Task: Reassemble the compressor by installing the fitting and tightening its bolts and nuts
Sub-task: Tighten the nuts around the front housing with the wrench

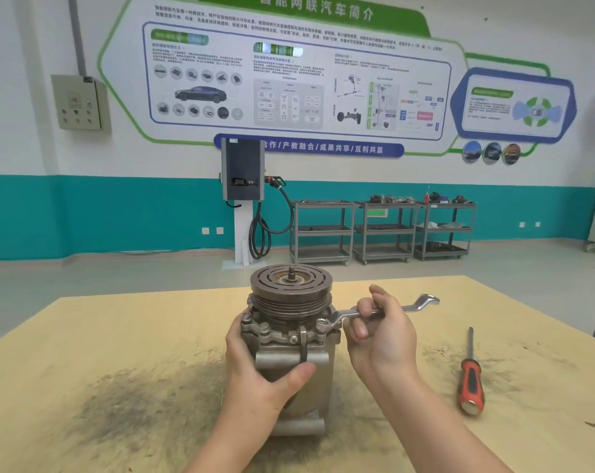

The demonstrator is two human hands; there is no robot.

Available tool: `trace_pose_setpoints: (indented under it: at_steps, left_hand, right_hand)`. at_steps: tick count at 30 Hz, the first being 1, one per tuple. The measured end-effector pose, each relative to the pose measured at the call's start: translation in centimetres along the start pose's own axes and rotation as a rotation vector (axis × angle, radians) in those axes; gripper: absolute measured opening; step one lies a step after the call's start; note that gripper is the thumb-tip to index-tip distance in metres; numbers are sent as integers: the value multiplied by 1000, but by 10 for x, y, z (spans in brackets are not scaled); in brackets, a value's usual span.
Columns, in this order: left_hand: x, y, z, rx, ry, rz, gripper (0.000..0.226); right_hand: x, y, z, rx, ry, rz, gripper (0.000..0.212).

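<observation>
The back wall (pixel 33 148) was white above a teal band, carrying a large green-bordered information board (pixel 289 73) and a grey electrical box (pixel 81 102). A charging station (pixel 243 172) stood beside three grey shelf carts (pixel 383 230) on the pale floor (pixel 118 278).

The left hand (pixel 255 367) grips the upright compressor (pixel 291 336) while the right hand (pixel 379 331) holds a wrench (pixel 384 310) on its bolt.

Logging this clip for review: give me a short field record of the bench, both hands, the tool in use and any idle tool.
bench: wooden table, dark smudges
workpiece: compressor upright, pulley on top
left hand: grips the compressor body
right hand: holds wrench mid-shaft
wrench head: on a bolt at the compressor's right flange
idle tool: screwdriver, red and black handle, lying right of the hands
</observation>
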State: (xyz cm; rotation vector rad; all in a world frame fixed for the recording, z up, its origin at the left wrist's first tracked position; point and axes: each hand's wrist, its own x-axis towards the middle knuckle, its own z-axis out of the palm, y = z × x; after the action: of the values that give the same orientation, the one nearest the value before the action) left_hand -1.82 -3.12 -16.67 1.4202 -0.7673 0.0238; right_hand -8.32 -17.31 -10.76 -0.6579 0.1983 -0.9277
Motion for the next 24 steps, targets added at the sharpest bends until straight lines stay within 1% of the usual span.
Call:
trace_pose_setpoints:
  at_steps: [3,6,7,11,12,13,14,15,16,17,18,19,20,21,22,23,24]
  left_hand:
    - [-1,-1,0,4,-2,-2,95]
    - [2,-1,0,30,10,-12,96]
    - [3,-2,0,36,5,-26,98]
    - [4,-1,-1,10,-15,-62,113]
    - [4,2,-1,-8,-10,-91,116]
    - [6,3,0,-28,-4,-109,114]
    - [5,0,0,-22,9,-116,105]
    - [5,-2,3,-6,23,-106,88]
    - [6,-5,3,17,32,-120,71]
    - [9,-9,2,32,21,-123,60]
    - [7,-10,-1,37,-19,-121,50]
    - [4,-9,-4,33,-64,-116,45]
    - [4,-3,-3,46,-52,-160,62]
    - [3,-1,-3,64,-38,-138,87]
    - [0,3,-4,92,-19,-110,96]
    - [-1,5,-2,92,3,-76,96]
    - [-3,6,-4,95,-3,-89,94]
  right_hand:
    - [-16,-5,-5,39,-16,-61,14]
    - [-37,-4,-13,-69,-97,-294,28]
    - [-45,0,-15,-148,-130,-386,29]
    - [-69,17,-10,-578,-250,-746,13]
    - [-72,18,-7,-682,-307,-839,8]
    - [-73,20,-4,-804,-389,-937,5]
    - [-72,23,-1,-938,-471,-1038,5]
    - [-73,24,2,-1056,-539,-1107,9]
    - [-72,26,5,-1136,-594,-1131,11]
    - [-70,27,8,-1183,-630,-1140,13]
    - [-67,26,11,-1201,-647,-1146,14]
    - [-67,23,13,-1190,-648,-1146,14]
    - [-67,19,15,-1147,-634,-1144,13]
    - [-68,14,15,-1071,-601,-1134,12]
    - [-68,6,17,-967,-551,-1093,10]
    - [-68,-2,20,-851,-498,-1003,10]
    - [-67,-9,22,-728,-453,-881,12]
